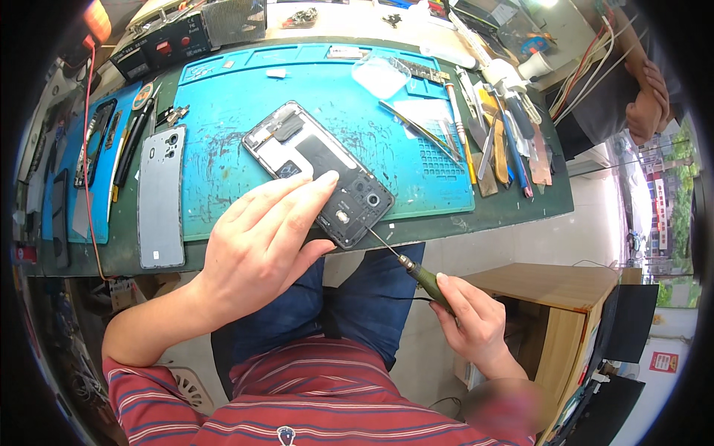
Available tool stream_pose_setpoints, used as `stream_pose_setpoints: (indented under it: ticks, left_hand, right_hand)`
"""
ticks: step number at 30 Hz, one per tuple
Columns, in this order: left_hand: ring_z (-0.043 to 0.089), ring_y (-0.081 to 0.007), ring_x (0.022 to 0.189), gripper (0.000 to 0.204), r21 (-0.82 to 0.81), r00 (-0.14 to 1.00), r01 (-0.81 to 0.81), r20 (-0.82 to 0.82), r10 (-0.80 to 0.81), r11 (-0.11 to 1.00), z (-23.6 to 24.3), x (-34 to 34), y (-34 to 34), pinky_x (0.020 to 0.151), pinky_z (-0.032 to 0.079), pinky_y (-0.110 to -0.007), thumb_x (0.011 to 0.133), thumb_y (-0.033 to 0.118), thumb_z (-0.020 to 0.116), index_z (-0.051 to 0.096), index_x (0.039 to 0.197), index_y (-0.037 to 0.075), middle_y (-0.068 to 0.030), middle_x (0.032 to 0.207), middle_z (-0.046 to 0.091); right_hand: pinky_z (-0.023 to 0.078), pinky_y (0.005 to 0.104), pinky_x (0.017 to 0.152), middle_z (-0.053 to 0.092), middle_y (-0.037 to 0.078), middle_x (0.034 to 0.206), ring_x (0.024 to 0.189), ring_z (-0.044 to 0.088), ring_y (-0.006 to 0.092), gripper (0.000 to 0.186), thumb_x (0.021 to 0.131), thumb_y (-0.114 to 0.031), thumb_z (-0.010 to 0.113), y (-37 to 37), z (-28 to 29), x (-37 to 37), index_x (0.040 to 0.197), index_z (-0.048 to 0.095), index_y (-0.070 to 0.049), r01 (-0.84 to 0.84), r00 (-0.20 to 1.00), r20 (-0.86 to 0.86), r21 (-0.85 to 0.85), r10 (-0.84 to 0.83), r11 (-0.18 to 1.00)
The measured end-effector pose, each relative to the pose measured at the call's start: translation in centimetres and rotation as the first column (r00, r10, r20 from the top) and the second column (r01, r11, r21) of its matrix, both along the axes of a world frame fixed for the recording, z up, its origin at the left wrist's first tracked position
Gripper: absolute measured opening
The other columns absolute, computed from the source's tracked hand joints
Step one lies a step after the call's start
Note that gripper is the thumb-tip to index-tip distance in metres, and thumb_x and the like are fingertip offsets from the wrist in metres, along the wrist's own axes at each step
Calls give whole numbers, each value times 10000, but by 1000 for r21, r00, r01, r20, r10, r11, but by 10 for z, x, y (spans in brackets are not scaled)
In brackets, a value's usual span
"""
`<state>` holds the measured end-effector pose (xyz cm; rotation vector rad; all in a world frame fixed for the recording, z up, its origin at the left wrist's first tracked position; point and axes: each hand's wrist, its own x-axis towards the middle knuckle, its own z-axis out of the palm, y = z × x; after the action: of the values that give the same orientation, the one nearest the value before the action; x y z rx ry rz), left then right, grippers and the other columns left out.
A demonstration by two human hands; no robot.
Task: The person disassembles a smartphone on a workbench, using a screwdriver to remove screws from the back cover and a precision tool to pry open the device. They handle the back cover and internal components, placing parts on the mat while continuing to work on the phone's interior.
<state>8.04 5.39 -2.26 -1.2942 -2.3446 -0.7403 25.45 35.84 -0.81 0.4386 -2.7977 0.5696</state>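
A dark green bench (535, 201) carries a blue mat (216, 152), and the opened phone (318, 145) lies slantwise at the mat's near edge, back up with its inner parts bare, its lower corner reaching past that edge. A grey back panel (161, 197) lies lengthwise along the mat's left edge. The left hand (260, 232) is spread over the phone, fingertips on its back and thumb beside its lower corner — whether it pinches or only steadies, I cannot tell. Just off the bench's near edge, the right hand (474, 320) grasps a green-handled tool (431, 287); its thin shaft runs to the phone's near short edge, though contact there is too fine to confirm. The step in hand looks like working that edge with the tip; the next move seems to call for a steady phone and light, controlled pressure.
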Motion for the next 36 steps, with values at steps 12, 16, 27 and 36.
stream_pose_setpoints:
  ticks: [12,16,27,36]
  left_hand:
    - [677,-352,1313,742,-56,999,2,38,0,998,3,1,-3,1090,546,-464,879,198,868,551,1510,-28,-134,1409,722]
    - [677,-350,1315,738,-45,999,0,38,1,999,3,1,-3,1088,548,-466,879,200,869,554,1508,-25,-132,1412,721]
    - [678,-351,1308,751,-35,999,8,40,-7,999,3,1,-3,1081,551,-462,875,198,873,548,1516,-21,-136,1419,717]
    - [678,-354,1309,731,-33,999,9,39,-8,999,3,1,-3,1080,553,-461,878,198,871,561,1503,-23,-145,1422,711]
  right_hand:
    - [615,350,709,778,131,1141,857,758,257,619,758,19,887,-1,-5,-1,1357,739,-27,2,999,-37,-4,-2,1000]
    - [639,370,766,780,184,1135,906,785,323,603,781,42,879,-1,-1,1,1362,722,-6,-3,1000,16,2,3,1000]
    - [607,344,684,781,101,1150,835,751,229,599,763,6,888,-1,-9,-1,1346,757,-45,42,997,-65,-12,-43,999]
    - [609,342,695,777,104,1150,851,752,230,607,764,2,889,-1,-9,-1,1353,749,-39,23,998,-55,-3,-23,1000]
